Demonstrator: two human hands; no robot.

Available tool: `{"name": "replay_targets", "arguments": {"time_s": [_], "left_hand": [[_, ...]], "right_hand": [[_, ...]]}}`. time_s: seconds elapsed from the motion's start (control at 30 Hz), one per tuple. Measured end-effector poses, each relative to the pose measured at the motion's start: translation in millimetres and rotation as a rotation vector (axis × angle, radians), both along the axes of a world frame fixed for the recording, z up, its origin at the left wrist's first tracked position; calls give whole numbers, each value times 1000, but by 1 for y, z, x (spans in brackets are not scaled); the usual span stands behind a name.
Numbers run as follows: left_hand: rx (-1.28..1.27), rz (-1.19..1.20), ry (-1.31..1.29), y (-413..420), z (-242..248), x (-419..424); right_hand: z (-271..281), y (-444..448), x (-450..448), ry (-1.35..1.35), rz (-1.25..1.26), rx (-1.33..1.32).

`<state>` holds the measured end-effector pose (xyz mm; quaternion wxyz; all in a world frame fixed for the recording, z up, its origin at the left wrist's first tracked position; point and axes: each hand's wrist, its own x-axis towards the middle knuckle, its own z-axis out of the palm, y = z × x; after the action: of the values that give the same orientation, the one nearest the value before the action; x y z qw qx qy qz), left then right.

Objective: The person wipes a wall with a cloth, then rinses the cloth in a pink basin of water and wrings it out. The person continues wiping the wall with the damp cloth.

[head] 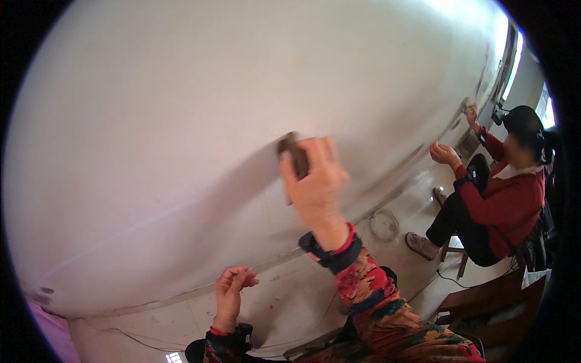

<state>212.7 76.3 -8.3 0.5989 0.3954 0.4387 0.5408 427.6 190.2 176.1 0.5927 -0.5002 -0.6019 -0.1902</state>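
Observation:
My right hand (317, 181) grips a dark brown block (299, 161), perhaps a sanding block or brush, at the face of a pale wall (150, 113). The hand is slightly blurred, and the block's underside is hidden. A thin pale line runs across the wall to the left of it. Lower down, my left hand (231, 292) is raised near the foot of the wall, fingers half curled and nothing visible in them. Dark cuffs circle both my wrists, and my sleeves are flower-patterned.
At the right a person (504, 195) in a red top sits on a low stool (454, 254), one hand holding a small pad to the wall. A coiled cable (384, 225) lies on the tiled floor (290, 304). Brown wooden furniture (490, 304) stands lower right; pink cloth (50, 329) hangs lower left.

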Motion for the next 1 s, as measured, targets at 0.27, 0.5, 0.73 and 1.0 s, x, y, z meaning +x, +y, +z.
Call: {"name": "replay_targets", "arguments": {"time_s": [0.27, 0.5, 0.73, 1.0], "left_hand": [[-8, 27, -3, -6, 1, -5], [28, 57, 39, -4, -1, -18], [41, 28, 10, 2, 5, -21], [45, 36, 48, -1, 8, -32]], "right_hand": [[1, -14, -47, -112, -74, 95], [-5, 16, 8, 121, -125, 34], [8, 6, -28, 55, -198, 2], [-3, 32, 10, 109, -200, 18]]}}
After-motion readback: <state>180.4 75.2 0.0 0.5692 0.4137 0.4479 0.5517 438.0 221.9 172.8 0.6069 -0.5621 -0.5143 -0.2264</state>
